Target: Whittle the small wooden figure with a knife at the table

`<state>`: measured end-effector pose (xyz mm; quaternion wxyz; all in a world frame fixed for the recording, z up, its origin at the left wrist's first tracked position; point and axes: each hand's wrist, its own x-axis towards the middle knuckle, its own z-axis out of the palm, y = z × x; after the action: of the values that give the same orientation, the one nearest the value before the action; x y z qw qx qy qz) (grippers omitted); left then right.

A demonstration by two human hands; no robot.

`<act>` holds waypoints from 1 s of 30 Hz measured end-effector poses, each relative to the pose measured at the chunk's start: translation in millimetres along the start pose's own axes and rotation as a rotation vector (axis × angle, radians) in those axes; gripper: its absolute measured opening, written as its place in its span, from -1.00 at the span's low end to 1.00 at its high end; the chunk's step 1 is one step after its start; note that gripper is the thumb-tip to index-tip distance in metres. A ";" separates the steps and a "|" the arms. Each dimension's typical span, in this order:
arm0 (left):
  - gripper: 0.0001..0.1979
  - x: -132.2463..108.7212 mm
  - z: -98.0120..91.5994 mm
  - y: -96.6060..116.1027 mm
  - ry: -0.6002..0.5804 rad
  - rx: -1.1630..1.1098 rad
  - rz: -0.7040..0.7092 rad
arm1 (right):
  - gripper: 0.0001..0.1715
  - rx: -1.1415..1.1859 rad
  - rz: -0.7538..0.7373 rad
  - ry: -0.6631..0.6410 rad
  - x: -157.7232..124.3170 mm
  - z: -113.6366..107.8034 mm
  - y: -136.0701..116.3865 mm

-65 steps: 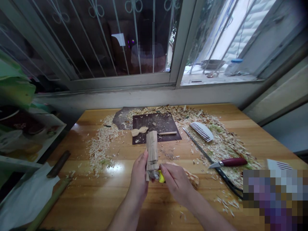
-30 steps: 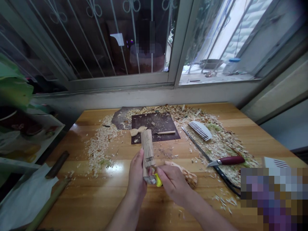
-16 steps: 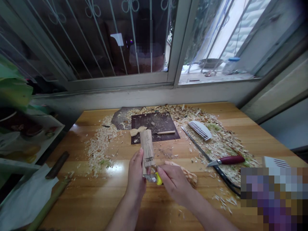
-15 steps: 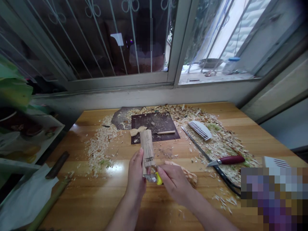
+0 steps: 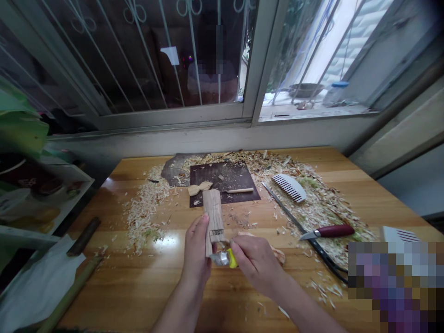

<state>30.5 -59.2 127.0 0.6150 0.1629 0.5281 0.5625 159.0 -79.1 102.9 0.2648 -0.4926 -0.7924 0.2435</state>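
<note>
Wooden tabletop (image 5: 132, 277) below barred window (image 5: 138, 69); pale shavings (image 5: 142, 217) at left. Left hand (image 5: 196, 240) clamped on notched wood block (image 5: 212, 208) above near-centre tabletop, thumb along its left side. Block likely light, stiff, not slippery; best gripped low on its flanks. Right hand (image 5: 256, 259) closed around yellow-collared tool (image 5: 232, 259) at block's near end, forearm slanting in from near right. Maroon-handled knife (image 5: 335, 232) farther right.

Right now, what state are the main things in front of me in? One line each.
Wood block, held, notched toward its near end.
Yellow-and-silver tool, gripped, working end unclear.
Left hand, closed around the wood block.
Right hand, closed on the yellow-and-silver tool.
Black-handled tool, lying partly covered.
Red-handled knife, unsheathed, lying across the black-handled tool.
Shavings, loose, heaped.
Dark rectangular mat, flat, strewn with shavings.
Jar, blue lid on.
</note>
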 end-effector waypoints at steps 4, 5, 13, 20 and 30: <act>-0.64 -0.4 0.3 -0.4 -0.006 -0.014 0.067 | -0.53 -0.037 -0.002 0.043 -0.1 2.5 -1.5; -0.65 -0.7 0.4 -0.9 -0.009 -0.022 0.081 | -0.54 -0.040 0.006 0.056 0.2 3.5 -1.5; -0.65 -4.0 2.6 -3.4 -0.011 -0.022 0.088 | -0.50 0.263 0.200 0.029 1.2 15.5 3.8; -0.64 -0.5 -0.5 0.2 0.004 0.025 0.107 | -0.52 0.349 0.132 -0.025 0.0 8.7 2.6; -0.64 1.4 -1.1 0.6 0.018 0.042 0.090 | -0.53 0.178 0.062 -0.060 1.0 5.1 0.5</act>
<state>29.0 -58.2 126.4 0.5806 0.1941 0.5375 0.5800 155.6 -78.6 98.9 0.2759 -0.4840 -0.7596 0.3356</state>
